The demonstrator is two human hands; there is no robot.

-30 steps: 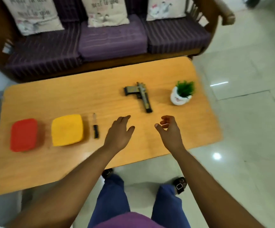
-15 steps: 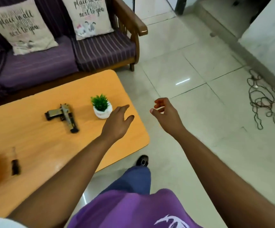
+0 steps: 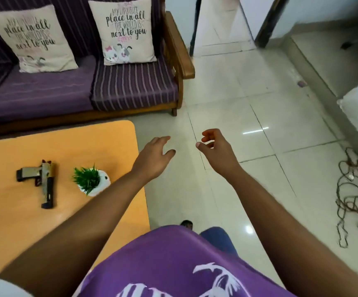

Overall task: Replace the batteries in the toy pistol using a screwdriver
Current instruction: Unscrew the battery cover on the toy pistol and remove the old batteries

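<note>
The toy pistol (image 3: 40,181), tan and black, lies flat on the orange table (image 3: 13,228) at the left, its barrel pointing toward me. My left hand (image 3: 154,157) hovers past the table's right edge over the floor, fingers loosely spread, holding nothing. My right hand (image 3: 215,147) hangs further right over the tiles, fingers loosely curled and empty. Both hands are well to the right of the pistol. The screwdriver is out of view.
A small white pot with a green plant (image 3: 91,182) stands just right of the pistol. A purple sofa (image 3: 83,91) with two cushions runs behind the table. A tangle of cable (image 3: 354,200) lies on the tiled floor at the right.
The view has swung right: the table, pistol and plant slid to the left, and the screwdriver and yellow box left the frame. Both hands stayed empty and now hang over the floor.
</note>
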